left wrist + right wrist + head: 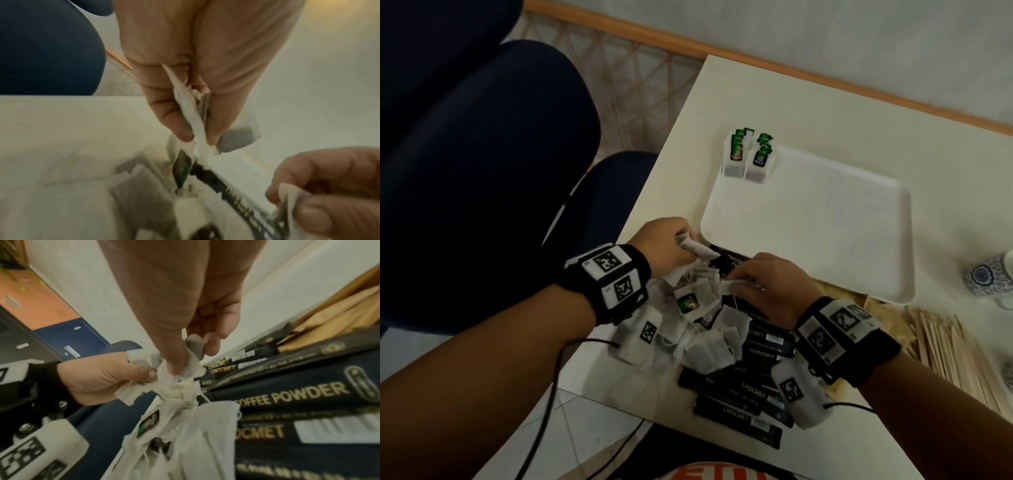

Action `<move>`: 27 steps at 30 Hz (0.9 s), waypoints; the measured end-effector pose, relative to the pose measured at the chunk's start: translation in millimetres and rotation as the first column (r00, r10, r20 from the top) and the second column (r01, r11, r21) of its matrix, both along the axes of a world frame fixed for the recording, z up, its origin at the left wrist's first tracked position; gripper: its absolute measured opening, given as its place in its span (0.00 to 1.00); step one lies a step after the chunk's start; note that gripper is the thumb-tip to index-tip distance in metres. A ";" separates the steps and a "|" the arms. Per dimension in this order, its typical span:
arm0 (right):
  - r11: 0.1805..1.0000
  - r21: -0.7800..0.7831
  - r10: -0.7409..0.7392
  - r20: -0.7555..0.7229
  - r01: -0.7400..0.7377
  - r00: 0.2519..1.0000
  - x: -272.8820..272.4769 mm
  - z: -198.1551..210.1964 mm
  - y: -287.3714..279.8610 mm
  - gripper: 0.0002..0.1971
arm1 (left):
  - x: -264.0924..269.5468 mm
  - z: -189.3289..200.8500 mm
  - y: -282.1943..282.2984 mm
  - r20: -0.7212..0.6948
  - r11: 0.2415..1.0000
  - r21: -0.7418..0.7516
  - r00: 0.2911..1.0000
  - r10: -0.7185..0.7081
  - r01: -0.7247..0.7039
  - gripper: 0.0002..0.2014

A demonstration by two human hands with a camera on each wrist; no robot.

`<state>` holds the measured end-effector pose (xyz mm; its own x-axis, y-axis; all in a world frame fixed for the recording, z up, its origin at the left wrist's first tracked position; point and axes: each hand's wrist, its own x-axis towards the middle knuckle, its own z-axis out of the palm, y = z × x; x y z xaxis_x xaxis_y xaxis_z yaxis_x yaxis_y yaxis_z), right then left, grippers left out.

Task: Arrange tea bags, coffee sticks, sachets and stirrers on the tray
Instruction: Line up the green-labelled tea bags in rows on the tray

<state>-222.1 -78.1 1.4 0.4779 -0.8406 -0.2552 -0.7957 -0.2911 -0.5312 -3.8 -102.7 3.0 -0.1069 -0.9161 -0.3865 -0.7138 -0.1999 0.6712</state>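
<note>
A white tray (825, 240) lies on the table, and two rows of green-tagged tea bags (748, 154) stand at its far left corner. Near me a heap of loose tea bags (702, 329) lies mixed with black coffee sticks (750, 394). My left hand (671, 246) (197, 136) pinches a few tea bags (697, 250) (193, 113) just off the tray's near left corner. My right hand (763, 277) (185, 365) pinches one tea bag (729, 286) (193, 353) above the heap, close to the left hand.
Wooden stirrers (948, 346) lie in a pile at the right, with brown sachets (339, 318) beside the coffee sticks. A blue-patterned cup (986, 277) stands at the right edge. A dark blue chair (482, 154) sits left of the table (774, 102).
</note>
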 end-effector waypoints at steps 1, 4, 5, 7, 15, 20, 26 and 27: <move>1.000 0.007 -0.014 0.017 0.014 1.000 1.9 1.5 -0.3 0.08 | 3.3 4.9 2.4 -0.038 1.000 -0.008 0.999 0.016 -0.017 0.07; 1.000 0.012 0.017 0.077 -0.018 0.997 8.9 6.5 0.5 0.08 | 11.9 17.4 17.3 -0.145 0.998 0.046 0.988 0.047 -0.041 0.09; 0.999 0.017 0.046 0.085 -0.048 0.995 11.7 7.2 1.6 0.09 | 14.0 19.5 24.6 -0.191 0.995 0.091 0.981 0.047 -0.030 0.09; 0.993 0.029 0.112 0.076 -0.115 0.991 17.4 5.4 5.4 0.09 | 13.8 17.3 40.7 -0.255 0.980 0.197 0.966 0.038 0.013 0.10; 0.989 -0.068 0.129 -0.052 -0.133 0.990 15.9 -3.2 18.8 0.11 | 5.2 -17.3 80.9 0.100 0.998 0.057 0.995 -0.010 0.004 0.27; 0.978 -0.011 0.201 -0.226 -0.209 0.953 9.9 -5.3 43.2 0.31 | -5.8 -21.5 99.9 0.181 1.000 0.005 0.983 -0.027 0.026 0.48; 0.965 -0.036 0.233 -0.332 -0.259 0.914 15.4 -19.2 53.7 0.40 | -25.5 -28.6 100.8 0.425 0.980 -0.001 0.888 -0.179 0.198 0.45; 0.966 -0.048 0.227 -0.319 -0.255 0.920 16.3 -20.2 53.2 0.35 | -27.5 -27.4 98.8 0.420 0.980 0.010 0.889 -0.184 0.198 0.42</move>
<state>-205.7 -24.8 -18.8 0.5781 -0.7353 -0.3537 -0.8158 -0.5281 -0.2355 -31.4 -3.9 -24.4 -0.1169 -0.9069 -0.4049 -0.9515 -0.0145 0.3073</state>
